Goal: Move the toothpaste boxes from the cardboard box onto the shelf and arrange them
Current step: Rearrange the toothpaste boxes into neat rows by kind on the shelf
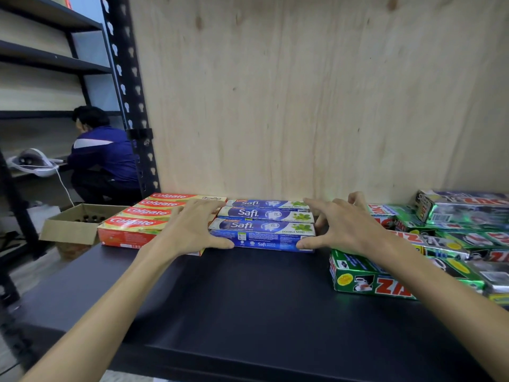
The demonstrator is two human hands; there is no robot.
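Three blue Safi toothpaste boxes (263,226) lie side by side at the back of the black shelf (220,293), against the plywood wall. My left hand (190,230) touches their left end, its thumb on the front box's face and its fingers spread over the top. My right hand (341,227) touches their right end the same way. Several red Colgate boxes (132,224) lie in a row to the left, partly under my left hand. An open cardboard box (70,230) stands on the floor at the left.
Green Zact boxes (385,277) are piled on the shelf's right side, under my right forearm. A black metal upright (129,92) rises at the left. Beyond it a person in a blue top (102,158) crouches by another rack.
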